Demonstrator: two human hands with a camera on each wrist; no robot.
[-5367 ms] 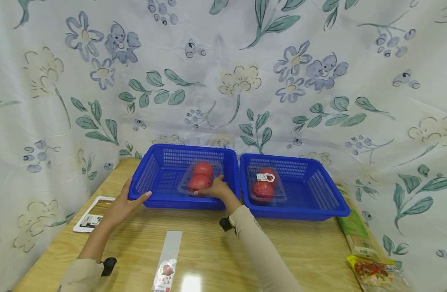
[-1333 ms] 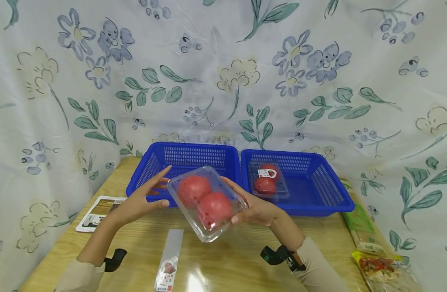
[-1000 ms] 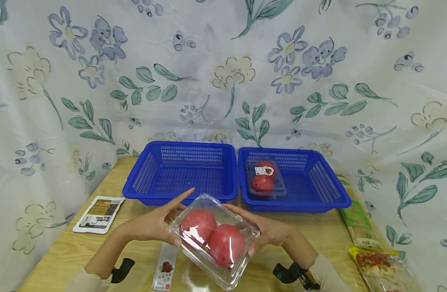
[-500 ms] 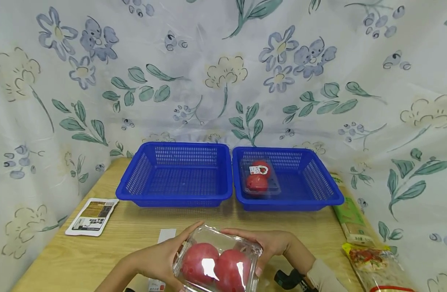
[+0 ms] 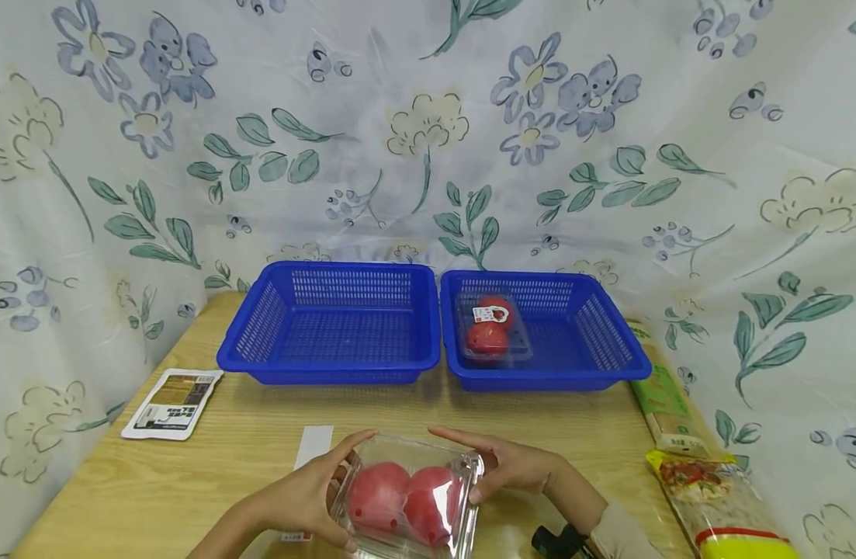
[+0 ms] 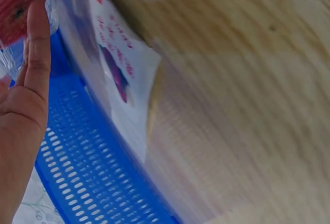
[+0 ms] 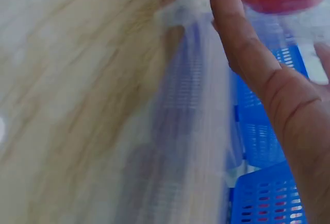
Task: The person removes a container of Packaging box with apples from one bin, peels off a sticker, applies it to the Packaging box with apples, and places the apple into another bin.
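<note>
A clear plastic fruit box (image 5: 407,450) with two round red fruits (image 5: 377,495) inside is low in the head view, close over the wooden table. My left hand (image 5: 316,493) grips its left side, thumb at the front and fingers behind. The right hand (image 5: 514,466) is around the right edge, thumb tip at the rim, with the index finger stretched out above the box. Partly hidden by my left hand lies a pale label strip (image 5: 314,444); its printed end (image 6: 121,69) shows in the left wrist view.
Behind stand two blue baskets: the left basket (image 5: 330,375) has nothing in it, the right basket (image 5: 553,380) bears a second fruit box (image 5: 514,334) with a label. A white packet (image 5: 172,404) lies left, a green pack (image 5: 668,411) and a yellow-topped bag (image 5: 714,497) right.
The fruit box was lifted out of the left basket by my right hand and brought toward me. My left hand joined it on the left side, and the box has turned and come lower.
</note>
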